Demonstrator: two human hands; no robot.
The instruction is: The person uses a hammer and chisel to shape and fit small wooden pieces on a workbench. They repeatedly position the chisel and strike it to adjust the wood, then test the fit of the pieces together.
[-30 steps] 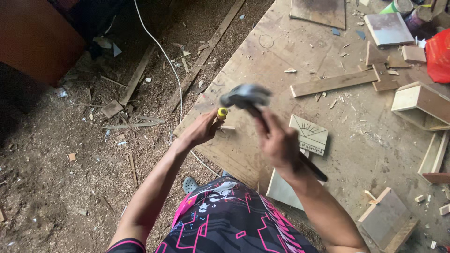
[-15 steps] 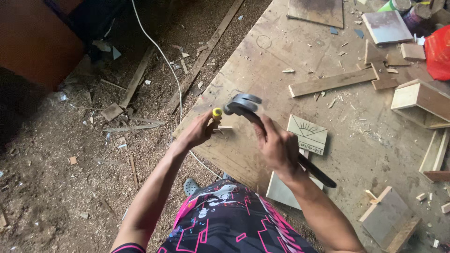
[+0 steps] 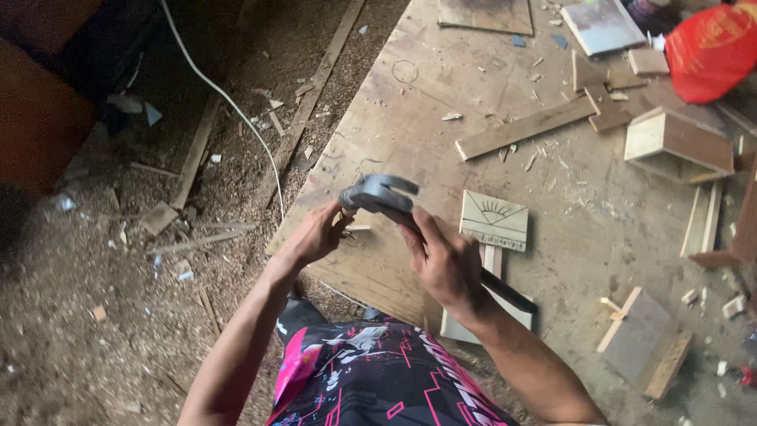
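A claw hammer (image 3: 382,197) is gripped in the right hand (image 3: 445,264), the fingers clenched around the dark handle, which runs back past the wrist toward the person's body. The grey hammer head is held just above the near-left edge of the plywood surface (image 3: 441,102), slightly blurred. Directly beside the hammer head, on its left, the left hand (image 3: 315,235) is pinched around a small wooden piece (image 3: 359,229); whether a nail is held there cannot be told. Right of the hammer a square panel with a carved sunburst (image 3: 494,221) lies flat, and beyond it a loose wooden strip (image 3: 524,128) is seen. Further right of the hammer an open wooden box (image 3: 678,146) stands, with a red bag (image 3: 714,51) behind it. To the hammer's left a white cable (image 3: 229,102) runs across the sawdust-covered floor (image 3: 95,315).

Judged from the pieces lying unjoined, the nailing work appears to be in an early or middle stage: the small piece is positioned at the edge, but nothing is yet seen fixed.

Compared with half a second ago, the hammer head is found lower and nearer the left hand, while the left hand's grip is unchanged.
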